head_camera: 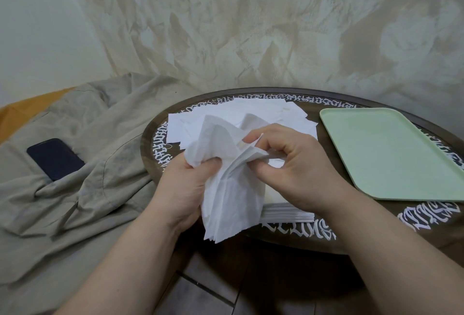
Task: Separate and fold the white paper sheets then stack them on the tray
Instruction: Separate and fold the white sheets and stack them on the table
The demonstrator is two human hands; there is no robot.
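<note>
Fingers and thumb of the left hand (184,184) curl round the left edge of a bundle of white sheets (231,189), gripping it at mid-height; the fingertips are hidden behind the paper. The right hand (293,171) pinches the upper right corner of the same bundle, its index finger bent over the top edge and its thumb pressed against the near face, so that the layers fan apart between the two hands (the count of sheets cannot be told). The bundle is held upright above the near rim of a round dark table (376,244), its lower edge hanging past the rim. Directly behind and below the hands, a squared stack (288,213) of white sheets lies on the table. Farther back, a loose pile (251,116) of flat sheets is spread across the tabletop. To the right of both, a pale green tray (391,154) rests on the table, apart from the loose pile, with no sheet on it. White ornamental lettering (301,230) runs around the table's border (stylised characters, not legible). To the left of the table, a grey cloth (75,164) lies rumpled, and a dark phone (55,159) rests on it, screen blank. A pale patterned wall (251,26) fills the background.
</note>
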